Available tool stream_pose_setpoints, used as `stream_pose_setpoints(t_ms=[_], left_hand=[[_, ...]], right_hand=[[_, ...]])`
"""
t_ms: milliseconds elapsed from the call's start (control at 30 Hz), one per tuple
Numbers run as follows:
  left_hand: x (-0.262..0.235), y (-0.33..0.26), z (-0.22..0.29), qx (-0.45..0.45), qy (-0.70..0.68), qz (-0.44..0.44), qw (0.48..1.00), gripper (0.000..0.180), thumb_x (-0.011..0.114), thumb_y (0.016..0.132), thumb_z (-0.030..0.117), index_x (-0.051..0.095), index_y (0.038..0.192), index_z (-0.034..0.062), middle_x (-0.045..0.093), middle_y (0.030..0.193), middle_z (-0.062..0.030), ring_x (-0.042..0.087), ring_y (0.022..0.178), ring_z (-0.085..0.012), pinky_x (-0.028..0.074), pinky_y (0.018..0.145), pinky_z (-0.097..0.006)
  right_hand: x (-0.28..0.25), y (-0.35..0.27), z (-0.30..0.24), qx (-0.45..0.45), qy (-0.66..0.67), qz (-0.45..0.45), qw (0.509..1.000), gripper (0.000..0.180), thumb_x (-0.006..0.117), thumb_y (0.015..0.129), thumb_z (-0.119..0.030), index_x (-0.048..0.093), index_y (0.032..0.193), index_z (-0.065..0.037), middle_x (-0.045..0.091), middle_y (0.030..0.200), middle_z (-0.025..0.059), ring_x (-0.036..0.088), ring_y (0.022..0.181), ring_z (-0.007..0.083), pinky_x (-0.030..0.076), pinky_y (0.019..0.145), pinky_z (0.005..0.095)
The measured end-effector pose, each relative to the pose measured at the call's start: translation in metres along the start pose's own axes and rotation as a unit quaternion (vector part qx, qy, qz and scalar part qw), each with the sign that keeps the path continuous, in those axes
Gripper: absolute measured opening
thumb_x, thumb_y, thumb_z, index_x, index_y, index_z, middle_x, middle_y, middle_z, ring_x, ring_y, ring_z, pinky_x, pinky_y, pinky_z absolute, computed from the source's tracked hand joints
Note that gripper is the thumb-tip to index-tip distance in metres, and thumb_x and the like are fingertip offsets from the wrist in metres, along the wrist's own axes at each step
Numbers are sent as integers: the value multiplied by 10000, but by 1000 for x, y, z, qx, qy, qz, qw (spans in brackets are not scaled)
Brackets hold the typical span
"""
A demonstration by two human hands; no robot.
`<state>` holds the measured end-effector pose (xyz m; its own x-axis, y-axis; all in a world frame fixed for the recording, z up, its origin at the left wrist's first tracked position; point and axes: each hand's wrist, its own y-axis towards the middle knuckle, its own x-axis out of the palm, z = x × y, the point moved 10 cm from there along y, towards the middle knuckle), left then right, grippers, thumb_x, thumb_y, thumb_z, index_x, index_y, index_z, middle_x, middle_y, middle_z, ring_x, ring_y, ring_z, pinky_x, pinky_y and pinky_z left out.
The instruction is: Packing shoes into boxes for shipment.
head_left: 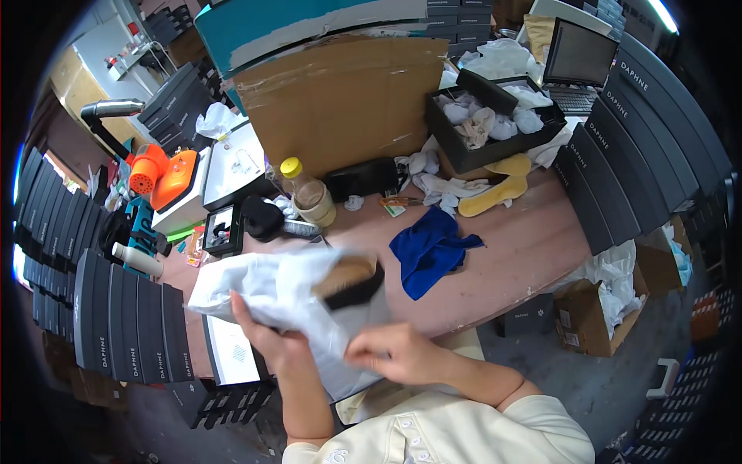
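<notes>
A blurred bundle of white tissue paper (255,282) is in front of me, above the near part of the table. A black shoe with a tan inside (348,282) shows at its right side, partly covered by the paper. My left hand (270,338) grips the bundle from its lower left, one finger lying up along the paper. My right hand (398,353) is curled at the bundle's lower right edge, its fingers pinched on the paper. A blue cloth (434,251) lies crumpled to the right of the bundle.
Stacks of dark shoe boxes stand at the left (131,325) and right (641,147). Behind are a brown cardboard sheet (340,108), a yellow-capped bottle (309,197), yellow insoles (495,193) and an open black box (495,127) of crumpled paper. A carton (595,309) stands at the lower right.
</notes>
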<state>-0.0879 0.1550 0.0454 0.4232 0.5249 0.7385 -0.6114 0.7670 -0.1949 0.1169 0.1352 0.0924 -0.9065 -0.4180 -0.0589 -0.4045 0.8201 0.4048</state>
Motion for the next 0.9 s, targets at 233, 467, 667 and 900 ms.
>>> stream_pose_setpoints(t_ms=[233, 467, 667, 900], left_hand=[[-15, 15, 5, -90, -88, -87, 988, 461, 568, 857, 387, 509, 1211, 98, 584, 1171, -68, 565, 1069, -253, 456, 931, -454], [-9, 15, -8, -130, -88, -87, 984, 441, 572, 861, 355, 510, 1208, 91, 582, 1177, -68, 559, 1079, -247, 446, 937, -447], [-7, 10, -28, -108, -39, -69, 991, 440, 549, 874, 366, 498, 1220, 100, 579, 1182, -52, 566, 1071, -240, 458, 926, -420], [-19, -2, 12, 171, 154, -95, 969, 774, 268, 876, 670, 279, 1392, 93, 416, 1347, -96, 435, 1217, -257, 347, 1026, -418]], right_hand=[[-96, 5, 104, 52, -507, 92, 855, 728, 735, 665, -240, 421, 1316, -149, 375, 1298, 181, 329, 1218, 377, 351, 946, 456], [-209, -33, 125, 125, -660, 190, 716, 277, 562, 776, -75, 647, 1039, -101, 559, 1010, 119, 515, 995, 317, 440, 818, 423], [-66, 12, -6, -110, -240, 36, 964, 489, 693, 665, -119, 555, 1112, 23, 563, 1123, 162, 542, 1057, 316, 414, 912, 372], [-33, 18, 52, 62, 65, 76, 993, 699, 791, 639, -45, 405, 1222, -48, 545, 1182, 144, 537, 1091, 210, 426, 924, 321]])
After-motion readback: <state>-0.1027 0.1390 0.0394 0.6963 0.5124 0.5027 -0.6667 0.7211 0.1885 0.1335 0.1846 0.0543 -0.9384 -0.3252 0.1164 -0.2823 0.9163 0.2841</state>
